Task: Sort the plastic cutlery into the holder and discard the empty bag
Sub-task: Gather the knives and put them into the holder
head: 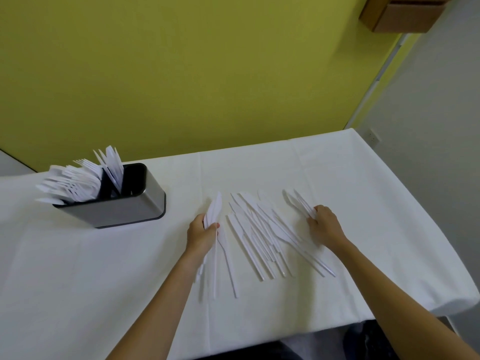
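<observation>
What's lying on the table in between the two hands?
In the head view, a loose spread of white plastic knives lies on the white tablecloth between the left hand and the right hand.

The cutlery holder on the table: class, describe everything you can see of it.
The cutlery holder is an oblong container with rounded corners, its outside like brushed metal, with a black rim, base and inside. It stands upright on the white tablecloth, at the left, near the wall side. Dividers split it into compartments: white plastic forks fill the left ones, a few knives lean in a middle one, and the rightmost looks empty. Neither hand touches it.
</observation>
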Action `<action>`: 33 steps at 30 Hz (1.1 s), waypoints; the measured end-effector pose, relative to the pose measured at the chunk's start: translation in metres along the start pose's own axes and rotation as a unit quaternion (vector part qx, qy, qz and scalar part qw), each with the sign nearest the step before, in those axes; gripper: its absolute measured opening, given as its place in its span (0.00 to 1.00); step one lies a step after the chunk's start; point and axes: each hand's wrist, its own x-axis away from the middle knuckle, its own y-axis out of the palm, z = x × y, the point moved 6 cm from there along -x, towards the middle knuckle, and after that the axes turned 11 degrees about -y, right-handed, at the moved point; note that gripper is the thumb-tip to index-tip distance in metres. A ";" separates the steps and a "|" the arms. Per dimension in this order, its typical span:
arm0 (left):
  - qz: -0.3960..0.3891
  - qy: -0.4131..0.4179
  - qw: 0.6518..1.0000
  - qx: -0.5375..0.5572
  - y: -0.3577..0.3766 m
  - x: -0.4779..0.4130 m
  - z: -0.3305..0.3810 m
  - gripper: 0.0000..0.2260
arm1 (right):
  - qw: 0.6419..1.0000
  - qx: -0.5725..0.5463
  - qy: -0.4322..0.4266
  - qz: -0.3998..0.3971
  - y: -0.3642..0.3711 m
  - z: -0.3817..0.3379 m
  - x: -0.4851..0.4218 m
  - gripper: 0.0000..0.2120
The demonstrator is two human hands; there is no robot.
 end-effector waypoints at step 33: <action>-0.163 -0.024 0.961 0.224 0.015 0.024 0.045 0.17 | 0.875 -0.458 -0.025 -0.152 0.050 -0.114 0.066 0.12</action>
